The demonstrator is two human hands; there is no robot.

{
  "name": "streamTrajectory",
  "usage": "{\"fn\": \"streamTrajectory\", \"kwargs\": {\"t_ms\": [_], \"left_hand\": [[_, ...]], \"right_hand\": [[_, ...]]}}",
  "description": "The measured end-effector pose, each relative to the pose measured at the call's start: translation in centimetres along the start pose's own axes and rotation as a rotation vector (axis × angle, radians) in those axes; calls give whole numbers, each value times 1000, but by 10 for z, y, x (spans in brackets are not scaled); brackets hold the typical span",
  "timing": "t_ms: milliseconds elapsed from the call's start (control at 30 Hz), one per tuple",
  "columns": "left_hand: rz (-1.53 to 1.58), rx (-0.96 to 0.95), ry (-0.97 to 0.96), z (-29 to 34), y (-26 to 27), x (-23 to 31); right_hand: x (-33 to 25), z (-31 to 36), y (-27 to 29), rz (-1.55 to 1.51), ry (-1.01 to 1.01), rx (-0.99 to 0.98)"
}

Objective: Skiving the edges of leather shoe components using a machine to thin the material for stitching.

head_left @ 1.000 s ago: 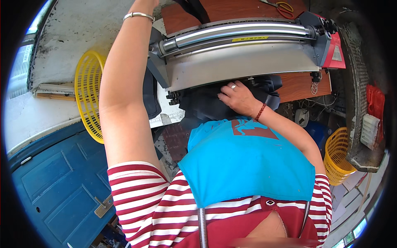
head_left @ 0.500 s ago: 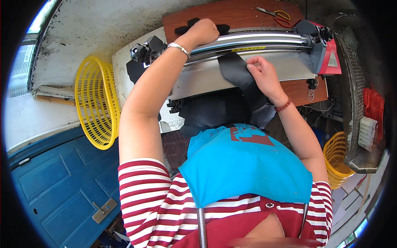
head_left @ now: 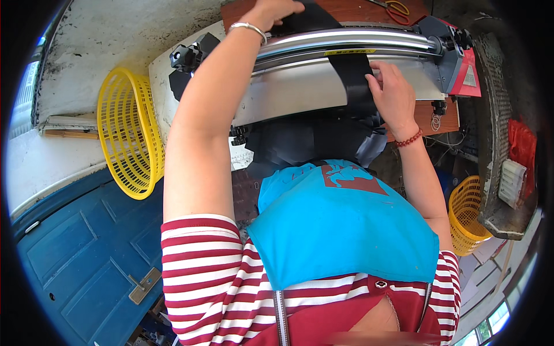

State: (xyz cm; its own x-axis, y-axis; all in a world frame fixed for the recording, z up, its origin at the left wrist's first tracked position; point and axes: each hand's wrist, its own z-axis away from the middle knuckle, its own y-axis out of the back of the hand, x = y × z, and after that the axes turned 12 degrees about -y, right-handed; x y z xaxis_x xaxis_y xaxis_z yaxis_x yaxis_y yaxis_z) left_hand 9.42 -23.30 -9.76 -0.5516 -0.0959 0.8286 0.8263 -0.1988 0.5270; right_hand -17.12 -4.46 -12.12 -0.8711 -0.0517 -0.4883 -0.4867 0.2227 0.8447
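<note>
My left hand (head_left: 274,12) reaches past the rollers (head_left: 352,41) of a bench machine. Its fingers close at the edge of a black sheet piece (head_left: 311,17) on the far side; the top of the hand is cut off by the frame. A long black strip (head_left: 359,83) lies across the metal feed plate (head_left: 306,92), its far end at the rollers and its near end hanging over the front edge. Beside it is my right hand (head_left: 393,95), thumb and forefinger apart, with the thumb tip touching the strip's right edge. More black pieces (head_left: 288,141) lie near my lap.
Red-handled scissors (head_left: 397,11) lie on the brown board behind the machine. A yellow basket (head_left: 128,132) stands at left, another yellow basket (head_left: 468,213) low at right. The machine's red and grey end housing (head_left: 461,72) is right of the rollers. A blue door (head_left: 75,254) is lower left.
The black strip has gone forward and straightened, with its far end now at the rollers. My right hand has moved right and loosened its pinch. My left hand has reached farther away.
</note>
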Motion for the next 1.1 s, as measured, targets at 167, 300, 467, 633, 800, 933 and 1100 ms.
{"fn": "streamTrajectory", "kwargs": {"t_ms": [167, 300, 467, 633, 800, 933, 1100], "left_hand": [[296, 98, -10, -8, 47, 32], [383, 146, -42, 10, 94, 64], [353, 288, -189, 50, 131, 89], [291, 333, -296, 76, 194, 80], [47, 560, -344, 102, 234, 88], [-279, 657, -542, 148, 262, 63], [-447, 500, -504, 185, 255, -64]], "right_hand": [[-12, 40, -1, -299, 304, -80], [-25, 77, -36, -226, 559, -429], [-34, 97, -75, -11, 446, -380], [-35, 95, -92, 62, 505, -370], [-31, 95, -93, 22, 594, -207], [-35, 91, -91, -35, 662, -169], [-32, 87, -80, -218, 688, -261]]}}
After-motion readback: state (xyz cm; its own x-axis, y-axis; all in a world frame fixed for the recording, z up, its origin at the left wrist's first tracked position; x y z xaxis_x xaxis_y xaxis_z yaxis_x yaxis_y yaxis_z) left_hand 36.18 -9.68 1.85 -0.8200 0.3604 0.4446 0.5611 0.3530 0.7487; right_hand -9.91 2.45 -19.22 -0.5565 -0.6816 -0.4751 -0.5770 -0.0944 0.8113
